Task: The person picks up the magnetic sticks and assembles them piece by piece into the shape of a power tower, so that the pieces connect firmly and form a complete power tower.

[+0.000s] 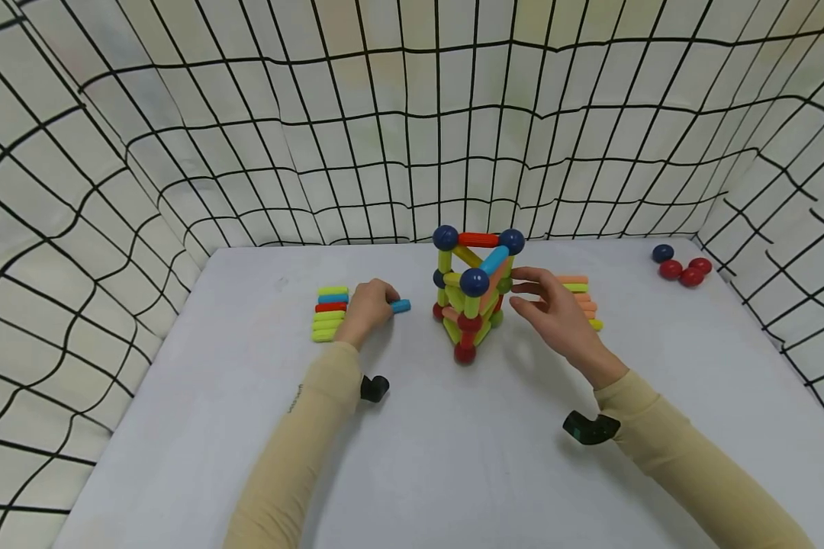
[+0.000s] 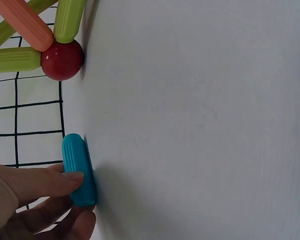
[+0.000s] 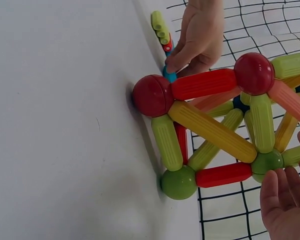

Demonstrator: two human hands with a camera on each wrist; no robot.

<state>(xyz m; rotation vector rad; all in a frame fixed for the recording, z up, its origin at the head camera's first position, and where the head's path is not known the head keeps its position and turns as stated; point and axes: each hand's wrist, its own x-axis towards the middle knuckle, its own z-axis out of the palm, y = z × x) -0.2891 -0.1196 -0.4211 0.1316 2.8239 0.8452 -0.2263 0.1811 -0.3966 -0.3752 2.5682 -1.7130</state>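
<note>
My left hand (image 1: pixel 365 309) pinches a blue magnetic rod (image 2: pixel 79 167) between thumb and fingers, close to the table left of a built tower. The tower (image 1: pixel 470 323) stands upright, made of ridged rods in lime, red, yellow, salmon and blue joined by balls. Navy balls (image 1: pixel 474 283) top its corners; red balls (image 3: pixel 153 95) and a green ball (image 3: pixel 178 182) sit at its foot. On the tower's right side is my right hand (image 1: pixel 556 313), holding nothing, its fingers loosely bent with fingertips right at a green ball (image 3: pixel 267 163) partway up.
Left of my left hand lies a row of lime, red and blue rods (image 1: pixel 330 308). Salmon, lime and yellow rods (image 1: pixel 574 280) lie behind my right hand. Several loose red and navy balls (image 1: pixel 671 269) sit at the far right. Black netting (image 1: pixel 405 107) rises around the white table (image 1: pixel 453 457).
</note>
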